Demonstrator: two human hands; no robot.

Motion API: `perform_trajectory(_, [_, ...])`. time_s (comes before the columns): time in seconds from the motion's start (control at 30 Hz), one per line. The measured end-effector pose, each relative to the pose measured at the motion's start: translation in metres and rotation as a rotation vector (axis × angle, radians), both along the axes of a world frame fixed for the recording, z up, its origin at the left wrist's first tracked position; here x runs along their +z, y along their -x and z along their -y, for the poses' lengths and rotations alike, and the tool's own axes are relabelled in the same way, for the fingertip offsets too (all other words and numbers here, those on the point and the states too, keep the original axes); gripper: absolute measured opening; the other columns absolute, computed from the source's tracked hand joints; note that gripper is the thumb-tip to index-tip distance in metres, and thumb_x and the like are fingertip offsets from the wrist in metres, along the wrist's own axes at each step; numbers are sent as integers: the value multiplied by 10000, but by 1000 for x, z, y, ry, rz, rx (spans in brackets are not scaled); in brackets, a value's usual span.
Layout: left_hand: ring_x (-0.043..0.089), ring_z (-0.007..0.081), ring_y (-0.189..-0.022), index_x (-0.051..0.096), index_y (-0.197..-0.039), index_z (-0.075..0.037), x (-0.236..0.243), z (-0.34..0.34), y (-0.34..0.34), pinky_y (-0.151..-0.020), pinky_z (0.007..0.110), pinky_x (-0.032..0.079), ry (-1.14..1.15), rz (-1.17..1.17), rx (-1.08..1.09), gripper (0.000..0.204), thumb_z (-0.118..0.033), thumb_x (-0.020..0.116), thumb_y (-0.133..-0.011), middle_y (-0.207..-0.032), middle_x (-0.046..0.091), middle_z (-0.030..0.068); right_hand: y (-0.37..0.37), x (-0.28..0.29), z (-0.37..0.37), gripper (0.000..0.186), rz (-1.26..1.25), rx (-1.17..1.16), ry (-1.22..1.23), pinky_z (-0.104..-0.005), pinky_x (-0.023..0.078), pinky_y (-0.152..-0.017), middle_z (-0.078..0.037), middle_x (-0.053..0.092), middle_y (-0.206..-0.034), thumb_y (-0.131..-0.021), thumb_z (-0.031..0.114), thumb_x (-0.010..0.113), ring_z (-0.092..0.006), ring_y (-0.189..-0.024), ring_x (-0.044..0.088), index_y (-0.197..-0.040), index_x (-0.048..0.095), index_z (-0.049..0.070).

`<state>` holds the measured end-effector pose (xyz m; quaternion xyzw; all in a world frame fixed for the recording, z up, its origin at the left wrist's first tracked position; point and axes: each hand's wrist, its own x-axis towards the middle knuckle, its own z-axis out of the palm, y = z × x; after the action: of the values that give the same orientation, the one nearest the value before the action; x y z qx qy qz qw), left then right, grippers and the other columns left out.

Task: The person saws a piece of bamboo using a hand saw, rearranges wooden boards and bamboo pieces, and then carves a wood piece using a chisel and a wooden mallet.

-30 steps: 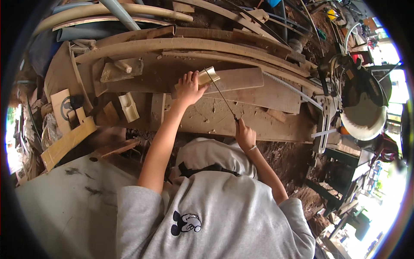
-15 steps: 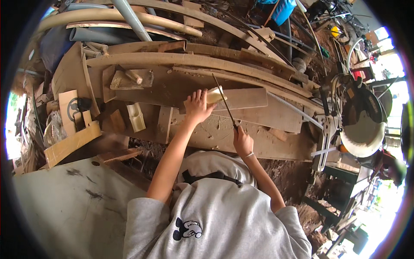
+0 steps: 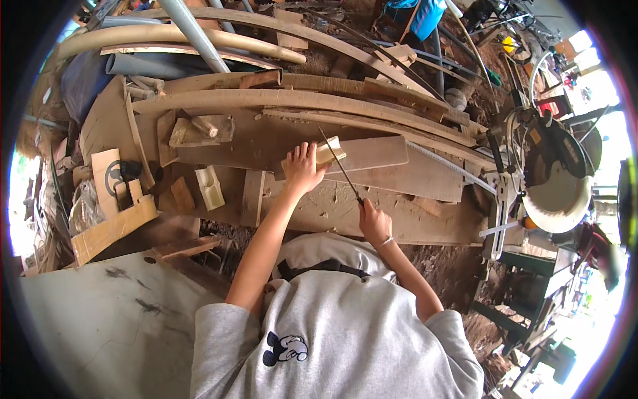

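Note:
A pale wooden block with a hollowed groove lies on a flat board on the workbench. My left hand is closed over the block's left end and presses it down, with the fingers toward the far side. In my right hand is the handle of a long thin dark file. Its blade slants up and left across the block's right end and seems to touch it, though the exact contact is too small to tell. Left of my left hand, a similar grooved block lies on the bench.
Long curved wooden strips run along the bench's far side. A circular power saw stands at the right. At the far left are wood offcuts, with a pale panel nearer me. Wood chips dot the bench.
The file has drawn back toward me a little and tilts more to the left, its tip lower across the block. My left hand stays on the block.

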<state>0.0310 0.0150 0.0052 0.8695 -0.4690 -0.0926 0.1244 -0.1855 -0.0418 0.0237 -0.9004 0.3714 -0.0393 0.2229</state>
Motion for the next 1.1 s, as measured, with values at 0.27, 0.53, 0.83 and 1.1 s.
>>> perform_trajectory(0.27, [415, 315, -1069, 350, -1198, -24, -14, 2, -2, -862, 506, 322, 85, 109, 15, 674, -536, 449, -772, -1154, 415, 167, -23, -18, 6, 142, -3, 1, -16, -473, 429, -438, -190, 545, -539, -843, 223, 429, -380, -502, 547, -892, 441, 90])
perform_trajectory(0.53, [445, 314, -1022, 358, -1174, -36, -13, 0, -2, -832, 512, 342, 40, 95, -17, 650, -550, 425, -782, -1098, 433, 155, 25, -12, -17, 158, -38, -62, -33, -501, 415, -438, -210, 535, -545, -848, 237, 435, -403, -508, 533, -880, 474, 88])
perform_trajectory(0.83, [459, 302, -989, 376, -1150, -39, -8, 4, -3, -812, 477, 357, 117, 84, -40, 630, -526, 476, -763, -1053, 449, 144, -45, -14, 9, 146, 10, 0, 5, -492, 425, -479, -209, 545, -576, -854, 216, 419, -406, -544, 535, -866, 458, 75])
perform_trajectory(1.1, [456, 313, -993, 387, -1142, -6, -12, 2, 4, -838, 469, 346, 176, 118, -81, 635, -527, 444, -783, -1075, 454, 169, 3, 0, 2, 154, -83, -10, -92, -487, 437, -465, -212, 548, -579, -849, 229, 423, -401, -542, 546, -894, 461, 86])
